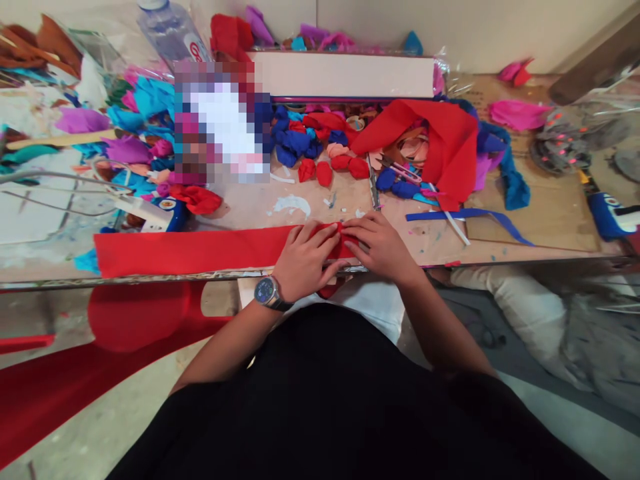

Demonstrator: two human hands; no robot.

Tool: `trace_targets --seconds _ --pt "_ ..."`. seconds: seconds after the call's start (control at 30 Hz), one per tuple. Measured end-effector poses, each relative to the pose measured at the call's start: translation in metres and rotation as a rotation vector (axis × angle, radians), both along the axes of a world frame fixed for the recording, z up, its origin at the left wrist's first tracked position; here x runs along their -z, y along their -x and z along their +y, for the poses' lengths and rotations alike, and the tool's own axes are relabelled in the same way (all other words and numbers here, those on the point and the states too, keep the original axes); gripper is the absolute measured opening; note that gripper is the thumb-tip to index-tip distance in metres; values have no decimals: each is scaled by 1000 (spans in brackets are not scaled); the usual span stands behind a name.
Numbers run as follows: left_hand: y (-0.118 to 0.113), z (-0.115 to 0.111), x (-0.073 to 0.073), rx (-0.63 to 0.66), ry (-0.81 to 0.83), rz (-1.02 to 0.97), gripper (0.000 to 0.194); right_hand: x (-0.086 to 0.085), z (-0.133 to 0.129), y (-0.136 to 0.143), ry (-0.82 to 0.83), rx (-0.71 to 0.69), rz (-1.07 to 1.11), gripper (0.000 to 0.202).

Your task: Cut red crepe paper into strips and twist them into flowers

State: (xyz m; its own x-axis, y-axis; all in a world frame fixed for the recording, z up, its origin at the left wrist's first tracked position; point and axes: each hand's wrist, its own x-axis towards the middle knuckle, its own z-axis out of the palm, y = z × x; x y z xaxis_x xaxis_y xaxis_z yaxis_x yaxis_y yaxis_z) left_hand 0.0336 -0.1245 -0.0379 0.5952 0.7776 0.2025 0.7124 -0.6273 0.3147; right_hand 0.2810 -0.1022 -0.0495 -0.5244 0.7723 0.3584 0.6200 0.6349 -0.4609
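Nearest, at the bottom of the frame, is the wearer's black top [325,400], with both forearms reaching up from it and a watch [268,292] on the left wrist. Around the middle of the frame the left hand [306,257] lies palm down, fingers slightly spread, thumb out toward the bench edge. Just beside it the right hand [383,248] comes in from the right, fingers bent and tips gathered. Both sets of fingertips rest on a red strip [200,251]; whether they pinch it or only press it is hidden under the knuckles.

The strip lies along the front edge of the bench [240,219], its long axis running across the frame and rising slightly toward the right. Its long free stretch extends to the left of both hands, so the left hand is nearer to it; the right hand sits over the right-hand part.

Beyond the fingers, right of centre, are a narrow blue strip [429,217], pink-handled snips [407,172] and a broad red band [457,157] looped over other scraps. Farther up are small red bundles [325,174], then a long white box [345,75], with a clear bottle [167,33] at upper left
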Motion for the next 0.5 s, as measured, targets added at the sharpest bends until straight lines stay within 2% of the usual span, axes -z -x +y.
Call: trace_targets --seconds 0.23,0.5 --pt "-1 0 -1 -2 15 3 61 0 0 0 -36 8 -11 27" --pt "0 0 1 -6 24 11 60 3 1 -1 -3 22 -2 28"
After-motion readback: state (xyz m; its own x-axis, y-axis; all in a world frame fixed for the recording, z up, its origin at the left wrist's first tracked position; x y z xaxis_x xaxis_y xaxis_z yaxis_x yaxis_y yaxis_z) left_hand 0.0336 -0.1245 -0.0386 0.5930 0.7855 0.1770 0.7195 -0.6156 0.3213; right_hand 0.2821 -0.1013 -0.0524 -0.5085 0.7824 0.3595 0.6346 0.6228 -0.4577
